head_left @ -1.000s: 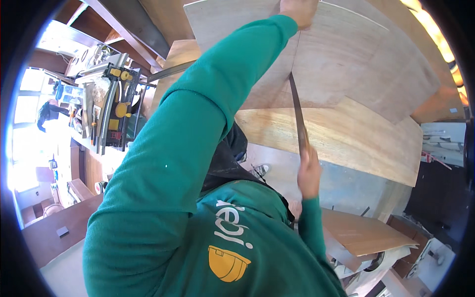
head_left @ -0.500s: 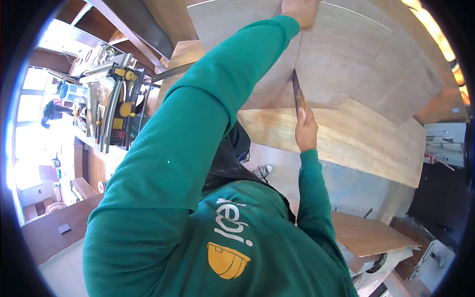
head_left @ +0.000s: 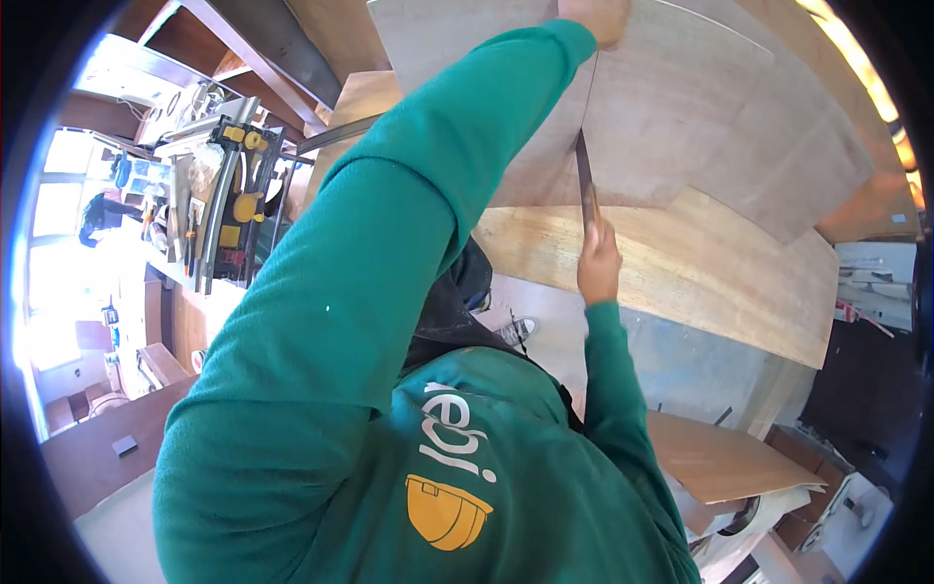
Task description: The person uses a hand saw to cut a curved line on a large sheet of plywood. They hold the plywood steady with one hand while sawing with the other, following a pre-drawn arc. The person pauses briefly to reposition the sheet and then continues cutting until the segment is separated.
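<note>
In a cluttered woodworking shop, clamps and hand tools (head_left: 229,200) hang on a rack at far left while a person in a green hoodie works at a plywood sheet (head_left: 681,107) lying over a thicker timber board (head_left: 700,263). The left hand (head_left: 595,14), fingers out of view, presses the sheet's far edge. The right hand (head_left: 598,261) is closed around a handsaw (head_left: 584,180), its blade in the sheet. The thin, light, springy sheet is best steadied beside the cut.
</note>
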`<state>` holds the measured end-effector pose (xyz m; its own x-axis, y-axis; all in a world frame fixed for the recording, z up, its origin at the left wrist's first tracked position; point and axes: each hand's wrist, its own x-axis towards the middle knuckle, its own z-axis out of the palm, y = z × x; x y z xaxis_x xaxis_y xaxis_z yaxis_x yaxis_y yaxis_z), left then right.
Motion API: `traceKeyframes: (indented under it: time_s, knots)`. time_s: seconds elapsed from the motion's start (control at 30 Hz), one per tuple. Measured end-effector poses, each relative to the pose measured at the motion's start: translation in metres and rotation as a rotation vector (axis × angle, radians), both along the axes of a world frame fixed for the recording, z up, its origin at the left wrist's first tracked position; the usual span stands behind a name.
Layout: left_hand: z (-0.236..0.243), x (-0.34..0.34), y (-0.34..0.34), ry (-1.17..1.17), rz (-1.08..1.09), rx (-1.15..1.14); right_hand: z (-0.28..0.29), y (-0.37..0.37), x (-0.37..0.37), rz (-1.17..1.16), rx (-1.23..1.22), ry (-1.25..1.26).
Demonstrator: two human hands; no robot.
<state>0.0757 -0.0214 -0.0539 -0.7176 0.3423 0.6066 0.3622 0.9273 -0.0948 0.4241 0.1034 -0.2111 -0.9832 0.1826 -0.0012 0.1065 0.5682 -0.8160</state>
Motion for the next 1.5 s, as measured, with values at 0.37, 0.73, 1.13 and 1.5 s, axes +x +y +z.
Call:
traceKeyframes:
  time_s: [0.37, 0.73, 1.13, 1.5]
  knots:
    - [-0.025, -0.006, -0.006, 0.108, -0.053, 0.1, 0.1, 0.048, 0.18, -0.035, -0.048, -0.371]
    - [0.001, 0.003, -0.014, 0.088, -0.125, 0.117, 0.024, -0.001, -0.009, 0.03, -0.037, -0.02]
    - [0.008, 0.026, 0.006, 0.138, 0.079, -0.017, 0.045, 0.032, 0.107, 0.021, 0.03, -0.003]
    - [-0.015, 0.013, -0.008, 0.122, -0.038, 0.084, 0.047, 0.043, 0.116, 0.061, 0.001, 0.003]
